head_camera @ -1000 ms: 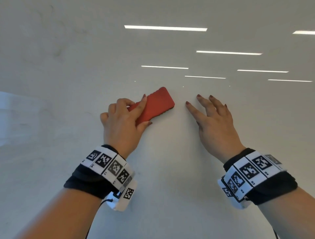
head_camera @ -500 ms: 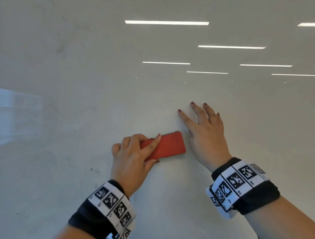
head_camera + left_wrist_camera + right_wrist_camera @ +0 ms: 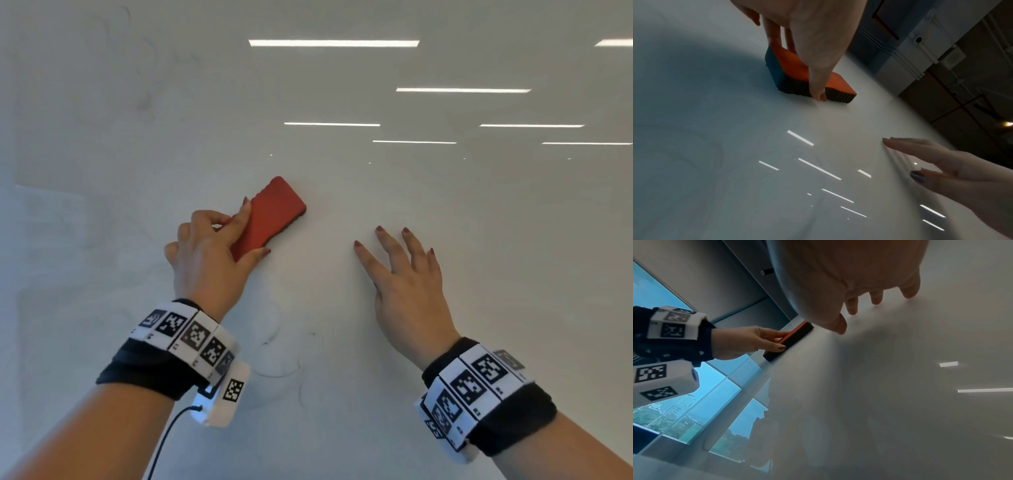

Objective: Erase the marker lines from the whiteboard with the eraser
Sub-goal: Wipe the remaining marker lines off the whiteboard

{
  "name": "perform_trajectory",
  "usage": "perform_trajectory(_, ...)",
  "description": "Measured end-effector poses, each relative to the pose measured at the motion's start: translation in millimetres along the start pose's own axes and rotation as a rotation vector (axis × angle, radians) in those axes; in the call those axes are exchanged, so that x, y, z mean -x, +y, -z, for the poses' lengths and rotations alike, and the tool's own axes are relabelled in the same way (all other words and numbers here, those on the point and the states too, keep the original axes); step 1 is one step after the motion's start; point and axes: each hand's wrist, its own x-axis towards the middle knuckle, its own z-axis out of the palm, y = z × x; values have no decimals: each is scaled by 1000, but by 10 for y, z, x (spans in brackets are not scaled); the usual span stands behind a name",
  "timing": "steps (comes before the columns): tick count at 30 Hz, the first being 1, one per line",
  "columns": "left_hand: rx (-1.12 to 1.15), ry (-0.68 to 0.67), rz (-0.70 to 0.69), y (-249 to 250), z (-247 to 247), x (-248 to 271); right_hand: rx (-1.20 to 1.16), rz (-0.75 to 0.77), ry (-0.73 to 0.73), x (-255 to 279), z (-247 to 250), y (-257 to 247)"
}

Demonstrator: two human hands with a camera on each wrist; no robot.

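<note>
left hand (image 3: 813, 40) at 12 o'clock pinching red-backed eraser (image 3: 797, 71), dark pad flat on whiteboard (image 3: 715, 146) | right hand (image 3: 962, 175) at 4 o'clock, fingers straight, fingertips touching board | ceiling-light reflections (image 3: 819, 168) at 6 o'clock

- whiteboard (image 3: 342, 411): smooth, super glossy, mirrors the ceiling lights
- eraser (image 3: 797, 69): matt red top, dark ribbed felt-looking pad underneath
- wrist bands (image 3: 144, 370): black cloth
</note>
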Motion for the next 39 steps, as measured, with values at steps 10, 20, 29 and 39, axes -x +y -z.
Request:
perform_trajectory(10,5,-122,-191,25,-87,497,-69,-89,-129,-9,74,-305)
perform_trajectory(20,-52,-91,-289,-299,74,191,-85,-167,-242,26,116,-527)
perform_trajectory(29,41,-89,-271,-276,-22,331,-101,-169,-168,165,-50,-616)
perform_trajectory(39,73,-302,-413,-363,-313,1610,-111,-112,-109,248,-111,-498)
